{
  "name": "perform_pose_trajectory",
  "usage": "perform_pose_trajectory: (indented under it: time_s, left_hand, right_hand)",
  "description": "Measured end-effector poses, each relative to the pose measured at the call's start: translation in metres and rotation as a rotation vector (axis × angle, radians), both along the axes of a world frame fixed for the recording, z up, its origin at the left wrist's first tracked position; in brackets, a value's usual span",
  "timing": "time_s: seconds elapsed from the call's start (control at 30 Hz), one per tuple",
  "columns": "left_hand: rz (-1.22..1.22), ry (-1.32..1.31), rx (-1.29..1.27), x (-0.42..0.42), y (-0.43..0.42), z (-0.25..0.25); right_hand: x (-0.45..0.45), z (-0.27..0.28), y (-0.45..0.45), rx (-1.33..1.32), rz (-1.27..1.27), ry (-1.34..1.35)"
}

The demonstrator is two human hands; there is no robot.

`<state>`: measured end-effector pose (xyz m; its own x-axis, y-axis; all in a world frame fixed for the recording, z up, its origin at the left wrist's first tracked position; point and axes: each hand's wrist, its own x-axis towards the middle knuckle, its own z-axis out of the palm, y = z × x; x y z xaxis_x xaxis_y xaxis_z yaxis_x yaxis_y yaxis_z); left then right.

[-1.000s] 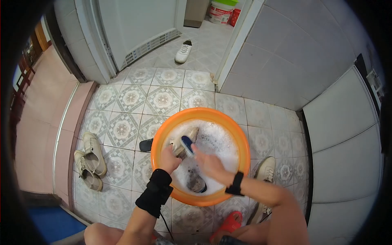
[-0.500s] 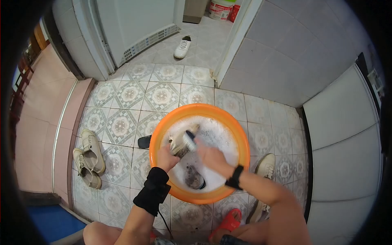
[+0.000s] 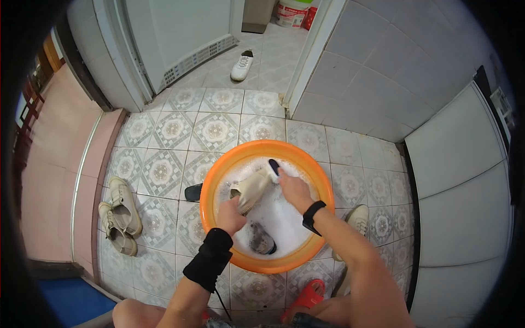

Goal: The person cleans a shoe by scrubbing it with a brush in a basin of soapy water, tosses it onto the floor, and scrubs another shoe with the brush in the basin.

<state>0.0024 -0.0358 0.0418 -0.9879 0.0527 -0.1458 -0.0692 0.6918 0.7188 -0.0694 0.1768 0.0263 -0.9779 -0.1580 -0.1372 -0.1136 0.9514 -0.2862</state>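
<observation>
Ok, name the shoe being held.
The cream shoe inside the orange basin: the left hand grips it, and neither hand holds any other shoe.

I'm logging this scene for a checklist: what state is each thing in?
Orange basin: full of white suds
Cream shoe: in the basin, gripped by the left hand
Scrub brush: in the right hand, at the shoe's toe
Grey shoe: partly under suds
White sneaker: laced, unworn
Vented door: open
Red slipper: worn
</observation>
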Motion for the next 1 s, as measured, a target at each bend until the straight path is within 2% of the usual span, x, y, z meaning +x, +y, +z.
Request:
perform_pose_trajectory:
  time_s: [0.07, 0.13, 0.17, 0.27, 0.3, 0.37, 0.4, 0.47, 0.5, 0.57, 0.6, 0.67, 0.7, 0.73, 0.8, 0.87, 0.93, 1.0]
  left_hand:
    - [-0.049, 0.013, -0.052, -0.002, 0.003, 0.008]
    - [0.011, -0.007, -0.064, 0.002, 0.004, 0.000]
    - [0.040, 0.082, -0.005, 0.002, 0.000, -0.016]
    - [0.001, -0.003, 0.055, 0.001, -0.003, -0.019]
    - [0.009, 0.053, 0.068, 0.002, -0.001, -0.019]
    - [-0.030, 0.072, 0.020, 0.003, 0.006, -0.011]
    - [-0.063, 0.074, -0.030, 0.005, 0.010, -0.006]
    - [-0.060, 0.073, -0.038, 0.004, 0.009, -0.004]
    - [-0.054, 0.045, -0.037, 0.002, 0.006, -0.010]
    - [-0.037, -0.003, -0.027, 0.003, 0.001, -0.016]
    - [-0.012, -0.021, -0.020, 0.002, 0.000, -0.014]
    - [-0.003, -0.030, -0.014, 0.001, 0.001, -0.016]
    - [0.037, 0.009, 0.057, -0.001, 0.002, -0.019]
    - [0.079, 0.046, 0.126, -0.002, 0.003, -0.020]
    - [0.068, 0.062, 0.067, -0.007, 0.002, -0.015]
    - [0.071, 0.062, 0.004, -0.009, -0.007, -0.008]
    - [0.207, -0.206, 0.171, -0.015, -0.016, -0.001]
    - [0.169, -0.146, 0.131, -0.018, -0.021, -0.027]
  right_hand:
    - [0.001, -0.004, -0.001, 0.009, -0.039, -0.017]
    - [0.026, 0.019, -0.017, -0.021, 0.050, -0.101]
    - [0.041, 0.023, -0.019, -0.110, 0.169, -0.076]
    - [0.063, 0.050, -0.033, -0.058, 0.212, -0.161]
    - [0.050, 0.036, -0.023, -0.054, 0.207, -0.151]
    - [0.010, -0.003, 0.007, -0.016, 0.021, -0.034]
    - [0.003, -0.001, 0.014, 0.070, 0.003, -0.013]
    - [0.009, -0.028, 0.013, -0.039, -0.030, 0.029]
    - [0.019, -0.016, 0.003, -0.040, -0.022, 0.031]
    - [0.051, 0.030, -0.025, -0.104, 0.223, -0.156]
    - [0.056, 0.034, -0.032, -0.103, 0.224, -0.170]
    - [0.055, 0.041, -0.037, -0.122, 0.181, -0.215]
    - [0.035, 0.011, -0.023, -0.115, 0.082, -0.214]
    - [0.024, 0.004, -0.012, -0.114, 0.078, -0.207]
    - [0.008, 0.001, 0.006, -0.085, -0.055, -0.088]
    - [0.012, 0.022, 0.009, -0.023, -0.127, -0.157]
    - [0.020, 0.010, 0.028, -0.069, -0.163, -0.140]
    - [0.026, -0.015, 0.044, -0.002, -0.280, -0.196]
